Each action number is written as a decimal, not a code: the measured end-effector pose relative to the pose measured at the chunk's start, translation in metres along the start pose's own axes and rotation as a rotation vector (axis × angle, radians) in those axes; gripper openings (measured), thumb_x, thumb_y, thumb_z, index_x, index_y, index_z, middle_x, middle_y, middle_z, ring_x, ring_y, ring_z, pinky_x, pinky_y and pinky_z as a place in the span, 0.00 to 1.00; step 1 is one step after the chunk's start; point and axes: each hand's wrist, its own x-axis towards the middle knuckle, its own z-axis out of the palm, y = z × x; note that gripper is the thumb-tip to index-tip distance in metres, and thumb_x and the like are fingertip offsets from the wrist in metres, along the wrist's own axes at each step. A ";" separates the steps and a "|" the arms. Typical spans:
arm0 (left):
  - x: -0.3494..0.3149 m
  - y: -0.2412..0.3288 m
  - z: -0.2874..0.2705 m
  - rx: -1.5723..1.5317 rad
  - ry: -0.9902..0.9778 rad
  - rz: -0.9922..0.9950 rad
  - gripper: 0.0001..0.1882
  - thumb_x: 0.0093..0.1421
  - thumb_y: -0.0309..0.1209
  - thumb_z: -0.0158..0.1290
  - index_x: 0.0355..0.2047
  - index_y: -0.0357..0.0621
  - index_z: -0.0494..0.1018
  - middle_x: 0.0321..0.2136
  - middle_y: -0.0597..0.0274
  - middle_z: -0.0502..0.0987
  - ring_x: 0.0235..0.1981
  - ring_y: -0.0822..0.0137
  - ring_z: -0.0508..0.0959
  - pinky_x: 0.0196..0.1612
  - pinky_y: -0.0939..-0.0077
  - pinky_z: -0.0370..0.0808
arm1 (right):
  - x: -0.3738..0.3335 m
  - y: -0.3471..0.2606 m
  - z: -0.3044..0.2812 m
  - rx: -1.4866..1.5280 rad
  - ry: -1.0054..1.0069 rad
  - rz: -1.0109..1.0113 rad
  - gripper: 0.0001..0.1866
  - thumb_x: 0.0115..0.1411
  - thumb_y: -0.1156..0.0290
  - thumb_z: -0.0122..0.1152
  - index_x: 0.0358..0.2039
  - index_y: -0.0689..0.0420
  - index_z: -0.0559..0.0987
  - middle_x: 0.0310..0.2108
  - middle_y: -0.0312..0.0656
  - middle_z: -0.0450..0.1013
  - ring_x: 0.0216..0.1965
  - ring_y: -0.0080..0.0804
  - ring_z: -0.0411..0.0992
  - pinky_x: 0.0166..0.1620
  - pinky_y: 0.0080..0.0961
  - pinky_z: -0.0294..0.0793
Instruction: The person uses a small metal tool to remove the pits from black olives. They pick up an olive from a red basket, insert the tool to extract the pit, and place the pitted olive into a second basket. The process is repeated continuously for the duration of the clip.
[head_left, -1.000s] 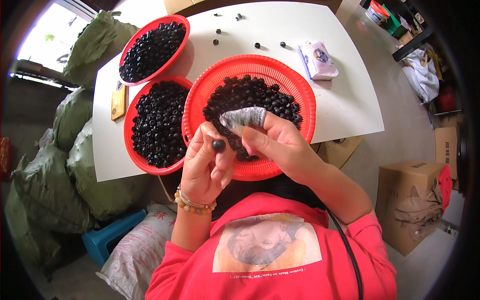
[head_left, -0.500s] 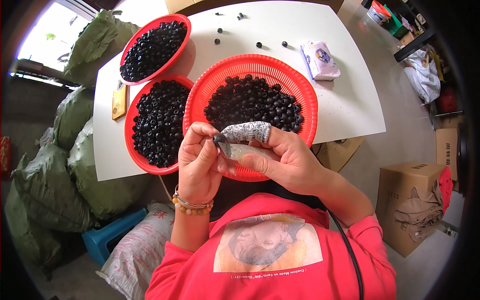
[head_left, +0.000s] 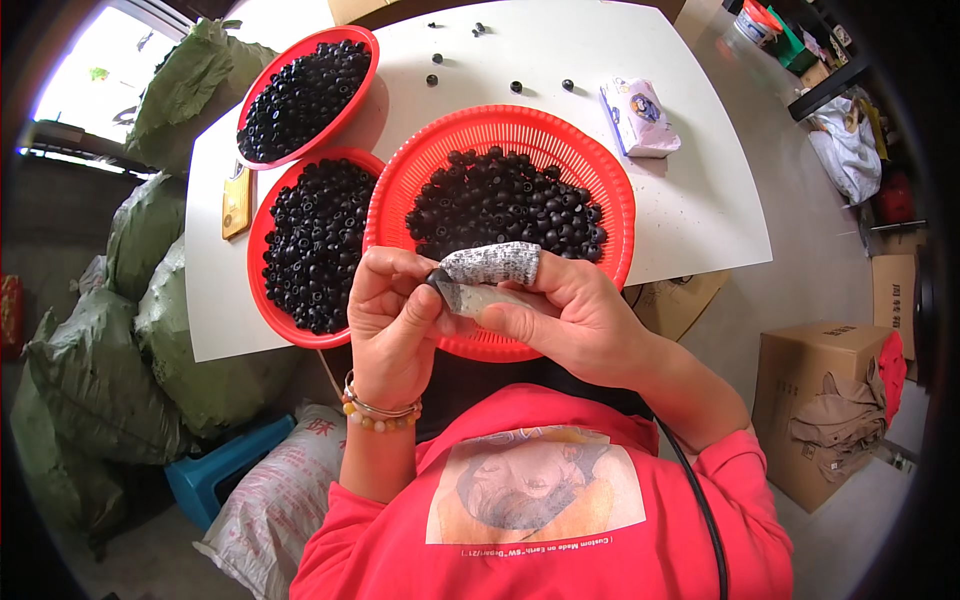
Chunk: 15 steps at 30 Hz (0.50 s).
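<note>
Over the near edge of a red mesh basket [head_left: 622, 200], my left hand [head_left: 392, 325] pinches a small round black piece [head_left: 437, 279] between thumb and fingertips. My right hand [head_left: 585, 325] grips a pale, translucent strip-like tool [head_left: 475, 299] whose end meets the black piece; its exact kind is unclear. A grey-and-white knitted finger sleeve [head_left: 492, 263] covers my right index finger, which lies along the tool's far side. Heaped in the basket below are many similar black pieces [head_left: 500, 205], some with a hole showing.
Two more red baskets, a nearer one [head_left: 257, 255] and a farther one [head_left: 371, 75], hold black pieces at the left. Loose pieces, a tissue pack [head_left: 645, 120] and a yellow block [head_left: 236, 203] lie on the white table [head_left: 710, 215]. Green sacks [head_left: 90, 370], a blue stool [head_left: 215, 470] and a carton [head_left: 800, 400] stand around.
Both hands stay together at the black piece. My left hand has shifted slightly left, and its fingers have closed in a little around the piece.
</note>
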 end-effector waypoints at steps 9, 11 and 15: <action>0.000 -0.003 -0.003 0.104 0.010 0.047 0.08 0.52 0.22 0.49 0.32 0.38 0.63 0.24 0.61 0.72 0.20 0.78 0.70 0.24 0.88 0.70 | 0.002 0.006 -0.002 0.007 0.041 0.046 0.13 0.55 0.77 0.50 0.42 0.63 0.67 0.38 0.38 0.68 0.41 0.20 0.65 0.45 0.17 0.65; 0.000 -0.003 -0.004 0.115 0.010 0.049 0.08 0.53 0.23 0.49 0.33 0.39 0.63 0.24 0.61 0.72 0.20 0.77 0.71 0.24 0.87 0.71 | 0.002 0.007 -0.001 0.028 0.052 0.047 0.12 0.55 0.76 0.49 0.41 0.63 0.68 0.37 0.37 0.68 0.40 0.19 0.65 0.44 0.17 0.65; 0.003 -0.003 0.000 -0.008 -0.012 -0.026 0.09 0.54 0.24 0.47 0.35 0.39 0.61 0.25 0.59 0.71 0.21 0.76 0.72 0.26 0.84 0.73 | 0.004 0.005 -0.002 0.203 0.009 0.012 0.11 0.57 0.73 0.47 0.40 0.62 0.68 0.33 0.35 0.68 0.35 0.17 0.65 0.40 0.15 0.65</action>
